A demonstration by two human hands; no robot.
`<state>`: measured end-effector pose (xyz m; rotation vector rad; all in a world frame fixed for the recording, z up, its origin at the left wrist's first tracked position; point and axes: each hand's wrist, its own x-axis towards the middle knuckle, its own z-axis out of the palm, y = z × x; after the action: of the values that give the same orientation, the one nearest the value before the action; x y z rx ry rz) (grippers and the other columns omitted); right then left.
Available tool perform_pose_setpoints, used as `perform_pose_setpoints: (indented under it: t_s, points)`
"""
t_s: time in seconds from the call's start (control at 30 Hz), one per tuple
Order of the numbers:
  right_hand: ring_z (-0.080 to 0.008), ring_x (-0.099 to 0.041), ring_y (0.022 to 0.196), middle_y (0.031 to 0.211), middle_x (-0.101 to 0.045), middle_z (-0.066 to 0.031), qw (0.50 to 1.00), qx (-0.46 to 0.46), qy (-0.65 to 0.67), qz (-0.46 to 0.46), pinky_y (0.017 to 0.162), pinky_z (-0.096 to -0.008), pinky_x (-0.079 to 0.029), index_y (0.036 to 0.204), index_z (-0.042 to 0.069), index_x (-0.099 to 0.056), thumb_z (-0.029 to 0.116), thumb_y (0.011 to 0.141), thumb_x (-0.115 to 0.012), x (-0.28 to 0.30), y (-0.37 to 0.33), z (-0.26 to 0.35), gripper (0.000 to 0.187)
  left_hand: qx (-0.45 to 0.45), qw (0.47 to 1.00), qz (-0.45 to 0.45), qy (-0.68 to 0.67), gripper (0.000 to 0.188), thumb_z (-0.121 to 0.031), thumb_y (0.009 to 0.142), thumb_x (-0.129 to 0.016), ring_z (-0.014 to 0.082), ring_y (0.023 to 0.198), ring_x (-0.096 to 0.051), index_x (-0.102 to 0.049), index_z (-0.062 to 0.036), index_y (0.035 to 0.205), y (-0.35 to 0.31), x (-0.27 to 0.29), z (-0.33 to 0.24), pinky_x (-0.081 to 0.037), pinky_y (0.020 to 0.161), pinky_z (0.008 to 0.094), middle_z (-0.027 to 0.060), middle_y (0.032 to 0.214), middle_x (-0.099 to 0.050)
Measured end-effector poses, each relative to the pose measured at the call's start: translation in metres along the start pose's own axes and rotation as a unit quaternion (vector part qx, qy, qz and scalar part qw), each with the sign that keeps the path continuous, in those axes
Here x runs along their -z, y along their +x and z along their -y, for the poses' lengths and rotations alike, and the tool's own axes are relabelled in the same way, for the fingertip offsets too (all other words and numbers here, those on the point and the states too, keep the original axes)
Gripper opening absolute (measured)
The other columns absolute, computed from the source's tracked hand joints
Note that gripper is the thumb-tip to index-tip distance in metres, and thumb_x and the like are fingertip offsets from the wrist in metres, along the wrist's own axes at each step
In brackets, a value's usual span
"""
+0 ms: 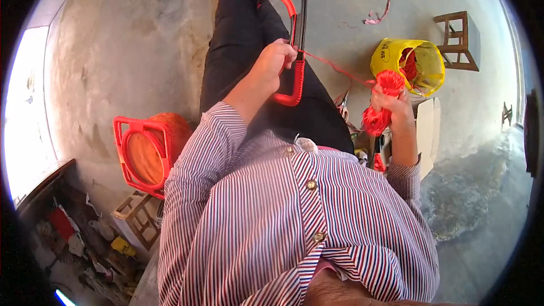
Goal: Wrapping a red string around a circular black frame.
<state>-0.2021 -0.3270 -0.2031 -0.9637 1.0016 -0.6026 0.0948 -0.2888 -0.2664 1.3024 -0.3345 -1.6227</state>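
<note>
A black rectangular frame point(305, 11) with rounded corners stands over my lap, its near end and part of a side wrapped in red cord point(296, 88). My left hand point(276, 59) is closed at the frame's side, fingers pinched where the cord leaves the bar; the fingertips are partly hidden. From there a strand point(337, 68) runs taut to the right. It leads to a thick red cord bundle point(375, 120), which my right hand point(395, 105) grips around its middle, apart from the frame.
A yellow bucket point(385, 56) holding more red cord lies to the right, near a wooden stool point(470, 42). On the left are a red-wrapped frame point(122, 147) with an orange round piece and another small wooden stool point(136, 218). Scraps point(382, 8) lie on the floor ahead.
</note>
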Motion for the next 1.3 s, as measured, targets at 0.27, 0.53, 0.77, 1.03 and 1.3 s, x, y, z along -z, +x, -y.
perform_pose_setpoints:
  t_s: [0.27,0.53,0.77,1.03,1.3]
  points:
    - [-0.0131,-0.050,0.055,0.063,-0.053,-0.0033,0.999,-0.021,0.046,-0.008,0.054,-0.0267,-0.038,0.086,0.002,-0.055,0.005,0.074,-0.059,0.008,-0.021,-0.037,0.013,0.005,0.997,-0.018,-0.072,0.022,0.003,0.068,-0.051,0.0142,0.065,-0.045,-0.051,0.0002,0.089,-0.002,-0.003,-0.003,-0.038,0.063,0.0228,0.0048,0.080,-0.048]
    - [-0.0122,-0.047,0.059,0.073,-0.053,0.0001,0.986,-0.034,0.101,-0.131,0.053,-0.0258,-0.036,0.107,-0.001,-0.061,0.024,0.091,-0.051,0.011,0.015,-0.048,0.032,-0.137,0.975,-0.115,0.134,0.041,-0.010,0.073,-0.066,0.0179,0.084,-0.052,-0.053,0.0046,0.109,-0.012,-0.008,0.006,-0.044,0.078,0.0264,0.0086,0.094,-0.052]
    - [-0.0163,-0.049,0.114,0.121,-0.055,-0.0097,0.945,0.273,-0.179,0.036,0.101,-0.0306,-0.035,0.130,-0.002,-0.048,0.031,0.097,-0.043,-0.089,0.017,-0.008,0.047,-0.370,0.843,0.036,0.389,0.049,-0.017,0.087,-0.065,0.0238,0.110,-0.054,-0.042,0.0027,0.125,-0.085,-0.063,0.007,-0.043,0.096,0.0355,0.0169,0.115,-0.055]
    - [-0.0087,-0.050,0.059,0.078,-0.058,-0.0025,0.955,0.016,0.134,0.262,0.050,-0.0218,-0.035,0.121,-0.001,-0.053,0.039,0.094,-0.049,-0.079,0.031,-0.027,0.048,-0.278,0.958,0.009,-0.073,0.032,-0.014,0.093,-0.056,0.0165,0.098,-0.059,-0.050,-0.0011,0.122,-0.080,-0.020,-0.065,-0.048,0.089,0.0319,0.0079,0.110,-0.059]
    - [-0.0092,-0.046,0.057,0.081,-0.057,-0.0026,0.985,0.019,0.054,0.164,0.055,-0.0229,-0.040,0.100,0.003,-0.062,0.013,0.087,-0.062,-0.057,0.104,-0.019,0.016,-0.360,0.854,-0.031,0.374,0.035,0.003,0.080,-0.061,0.0233,0.096,-0.060,-0.061,-0.0058,0.114,-0.095,0.001,-0.081,-0.048,0.088,0.0334,0.0083,0.101,-0.059]
